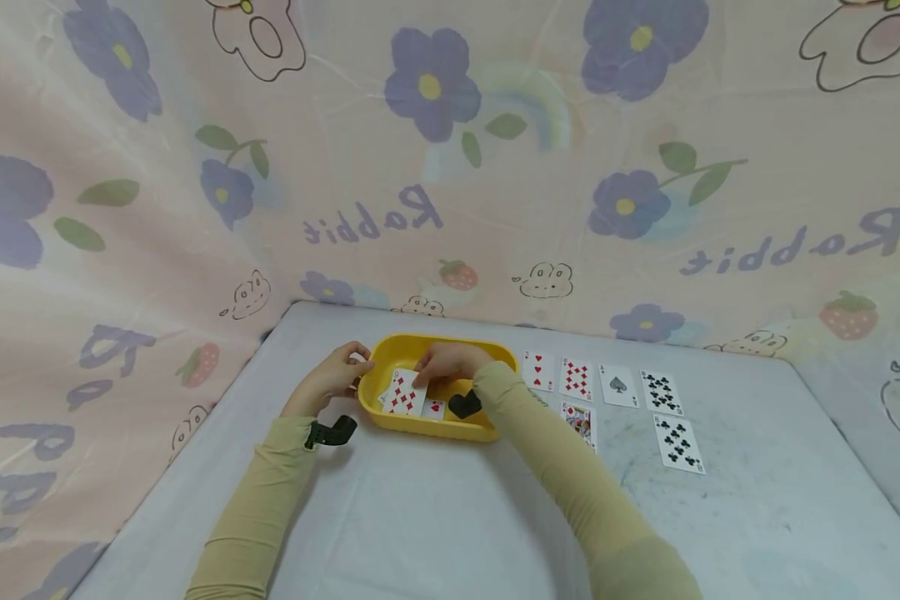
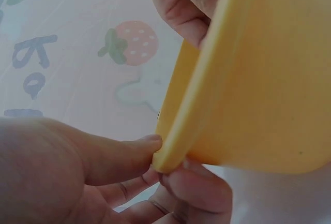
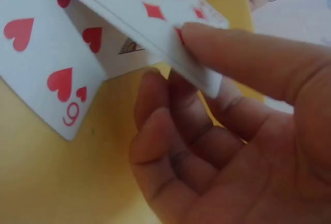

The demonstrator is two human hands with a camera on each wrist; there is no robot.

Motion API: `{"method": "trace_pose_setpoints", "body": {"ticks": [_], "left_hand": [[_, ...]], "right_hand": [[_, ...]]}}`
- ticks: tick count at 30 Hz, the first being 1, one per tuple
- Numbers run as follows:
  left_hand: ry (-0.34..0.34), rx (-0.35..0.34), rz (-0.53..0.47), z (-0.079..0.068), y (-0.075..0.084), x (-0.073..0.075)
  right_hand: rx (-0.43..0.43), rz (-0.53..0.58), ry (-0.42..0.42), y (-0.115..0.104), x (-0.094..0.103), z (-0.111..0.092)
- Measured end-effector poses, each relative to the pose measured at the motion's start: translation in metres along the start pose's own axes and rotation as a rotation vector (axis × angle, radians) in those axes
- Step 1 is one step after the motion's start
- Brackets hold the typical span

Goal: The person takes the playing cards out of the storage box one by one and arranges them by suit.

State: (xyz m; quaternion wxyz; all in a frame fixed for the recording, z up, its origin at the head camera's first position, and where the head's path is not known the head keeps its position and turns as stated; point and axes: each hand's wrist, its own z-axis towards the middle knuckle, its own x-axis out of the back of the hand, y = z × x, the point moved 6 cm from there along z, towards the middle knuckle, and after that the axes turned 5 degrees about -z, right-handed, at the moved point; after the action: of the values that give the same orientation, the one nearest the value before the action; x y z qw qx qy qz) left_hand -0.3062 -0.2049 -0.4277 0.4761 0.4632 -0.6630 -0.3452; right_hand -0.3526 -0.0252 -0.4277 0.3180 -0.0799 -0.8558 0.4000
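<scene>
A yellow oblong basin (image 1: 420,427) stands on the table in the head view. Its left end is pinched by my left hand (image 1: 332,377), with the thumb and curled fingers (image 2: 199,190) on the rim in the left wrist view. Inside the basin, my right hand (image 1: 453,361) holds a diamond playing card (image 1: 403,393) by its edge between thumb and fingers. Beneath that card lie other playing cards, among them a hearts card (image 3: 39,53) seen in the right wrist view. The held card partly hides them, so how many there are cannot be told.
Right of the basin lie a hearts card (image 1: 537,372), a diamonds card (image 1: 576,379), an ace of spades (image 1: 618,386) and a clubs card (image 1: 662,392) in a row. Below are a face card (image 1: 579,423), partly behind the right sleeve, and another clubs card (image 1: 678,444). Patterned cloth (image 1: 495,208) hangs behind.
</scene>
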Motion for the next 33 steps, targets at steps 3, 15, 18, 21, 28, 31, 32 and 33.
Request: {"method": "trace_pose_setpoints", "body": {"ticks": [3, 15, 18, 21, 28, 31, 32, 33], "left_hand": [[-0.002, -0.002, -0.002, 0.000, 0.001, 0.000], [0.002, -0.036, 0.016, -0.005, 0.003, 0.004], [0.004, -0.032, 0.023, -0.004, 0.003, 0.003], [0.003, -0.028, 0.027, -0.004, 0.001, 0.002], [-0.001, -0.025, 0.021, -0.003, 0.001, -0.002], [0.001, -0.020, 0.021, -0.004, 0.002, -0.002], [0.003, -0.018, 0.023, -0.004, 0.002, -0.002], [0.004, -0.016, 0.024, -0.005, 0.002, -0.002]], "right_hand": [[-0.017, -0.010, 0.058, 0.000, 0.006, -0.006], [-0.074, -0.016, 0.213, 0.020, 0.042, -0.036], [-0.075, -0.009, 0.236, 0.026, 0.049, -0.044], [-0.050, -0.011, 0.266, 0.031, 0.054, -0.052], [0.101, 0.025, 0.343, 0.043, 0.064, -0.088], [0.163, 0.067, 0.366, 0.052, 0.067, -0.108], [0.183, 0.078, 0.377, 0.055, 0.069, -0.115], [0.203, 0.093, 0.385, 0.058, 0.070, -0.121]]}}
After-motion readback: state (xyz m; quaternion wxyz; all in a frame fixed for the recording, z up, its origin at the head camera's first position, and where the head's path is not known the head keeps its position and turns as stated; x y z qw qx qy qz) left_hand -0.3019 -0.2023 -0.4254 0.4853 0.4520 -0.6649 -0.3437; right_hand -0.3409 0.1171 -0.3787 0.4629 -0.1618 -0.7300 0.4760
